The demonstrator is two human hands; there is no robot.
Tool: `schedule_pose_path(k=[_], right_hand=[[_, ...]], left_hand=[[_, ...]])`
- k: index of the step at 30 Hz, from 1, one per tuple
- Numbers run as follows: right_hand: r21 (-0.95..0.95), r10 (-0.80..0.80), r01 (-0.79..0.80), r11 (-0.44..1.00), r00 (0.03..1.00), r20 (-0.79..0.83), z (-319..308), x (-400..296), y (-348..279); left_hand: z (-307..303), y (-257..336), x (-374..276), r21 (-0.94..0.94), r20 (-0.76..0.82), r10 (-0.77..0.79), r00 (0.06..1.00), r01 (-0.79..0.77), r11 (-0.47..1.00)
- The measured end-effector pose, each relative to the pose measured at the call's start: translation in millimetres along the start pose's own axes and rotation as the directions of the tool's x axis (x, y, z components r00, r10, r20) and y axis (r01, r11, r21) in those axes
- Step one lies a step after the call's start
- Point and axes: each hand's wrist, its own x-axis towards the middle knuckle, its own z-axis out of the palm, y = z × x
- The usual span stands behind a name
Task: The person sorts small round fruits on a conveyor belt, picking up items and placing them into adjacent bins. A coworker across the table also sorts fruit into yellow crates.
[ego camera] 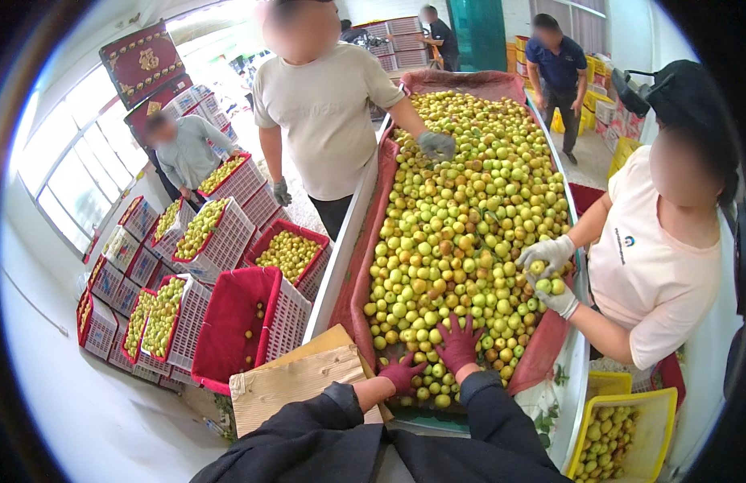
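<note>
A deep heap of yellow-green and brown fruit (469, 217), apparently fresh jujubes, fills the long sorting table in front of me. Both my hands wear dark red gloves. At the near edge of the heap, my left hand (402, 375) rests low on the fruit with its fingers apart. My right hand (458, 344) lies a little farther in, palm down and fingers spread over the jujubes. Neither hand is closed around a fruit, though the palms are hidden. Red netting cloth (362, 265) lines the table under and around the heap.
Cardboard (294, 386) lies left of my left arm, beside a red-lined crate (234, 326) holding a few fruits. Filled crates (207, 232) stack farther left. A yellow crate (629, 401) stands low right. Co-workers' gloved hands (551, 253) hold fruit at right; another glove (436, 145) touches the heap.
</note>
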Motion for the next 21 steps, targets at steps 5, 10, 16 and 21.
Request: schedule_pose_path(k=[5,10,16,21], right_hand=[[0.035,-0.031,0.033,0.999,0.998,-0.063,30,-47,5],[0.078,-0.015,0.005,0.997,0.992,0.124,19,-88,-1],[0.164,-0.006,-0.031,0.986,0.976,0.219,9,-131,-11],[0.297,-0.096,0.068,0.952,0.992,0.078,3,-135,-19]], left_hand=[[7,-14,25,-0.090,0.239,0.052,0.970,-0.031,0.995],[-45,-3,16,-0.139,-0.139,-0.172,0.975,0.152,0.978],[-101,2,65,0.115,-0.425,-0.042,0.904,0.100,0.988],[-102,4,81,0.100,-0.116,-0.176,0.978,0.188,0.977]])
